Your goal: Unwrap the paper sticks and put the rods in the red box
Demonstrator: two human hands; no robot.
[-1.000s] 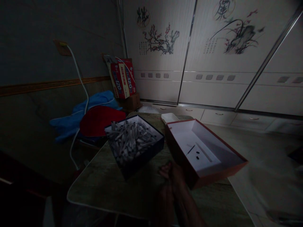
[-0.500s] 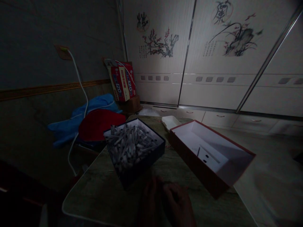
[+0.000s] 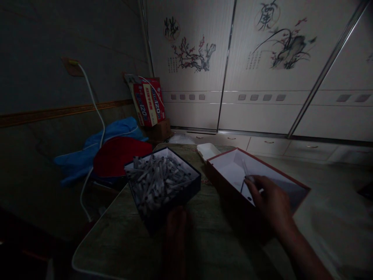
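My right hand [image 3: 269,198] reaches into the red box [image 3: 227,194] with a white inside. Its fingertips pinch a slim clear pen barrel [image 3: 245,167], which points up and away. A thin dark stick [image 3: 242,186] and a small black piece [image 3: 249,198] lie on the box floor near the fingers. My left hand [image 3: 176,221] is in deep shadow by the near side of the dark blue box [image 3: 186,192]. Its fingers look drawn together, and whatever is in them is hidden. Many clear pen-like tubes [image 3: 159,175] with dark ends fill the blue box.
Both boxes stand on a small table [image 3: 110,241] with a pale edge. Behind the red box lies a white open container [image 3: 208,150]. Left of the table are a red round item [image 3: 119,155], blue cloth [image 3: 116,130] and a white cable [image 3: 94,101]. A carton [image 3: 148,101] stands further back.
My right hand has left my left hand, moved right into the red box and now pinches a clear barrel there. My left hand has shifted slightly left, towards the blue box.
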